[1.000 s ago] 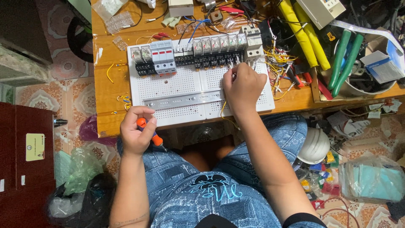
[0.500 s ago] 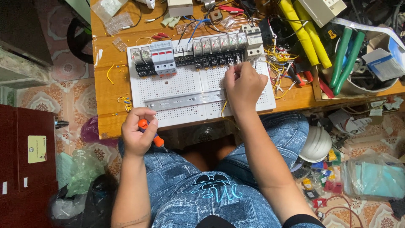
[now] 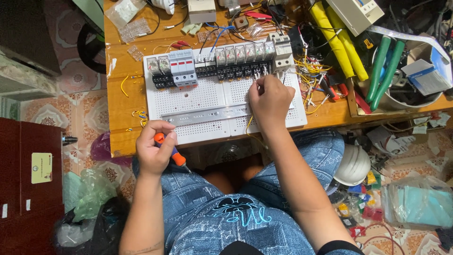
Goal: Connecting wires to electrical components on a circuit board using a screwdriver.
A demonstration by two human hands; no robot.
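Left hand (image 3: 155, 148) is closed around an orange screwdriver (image 3: 171, 152) at the table edge; right hand (image 3: 270, 100) pinches a yellow wire (image 3: 248, 126) against the white board (image 3: 203, 101), under the row of relays (image 3: 243, 59).

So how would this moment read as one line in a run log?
left hand: grips orange screwdriver | right hand: at relay row, yellow wire beneath | white panel on wooden bench

orange-handled screwdriver (image 3: 171, 150), white perforated panel (image 3: 203, 97), yellow wire (image 3: 250, 125), blue jeans (image 3: 226, 212)
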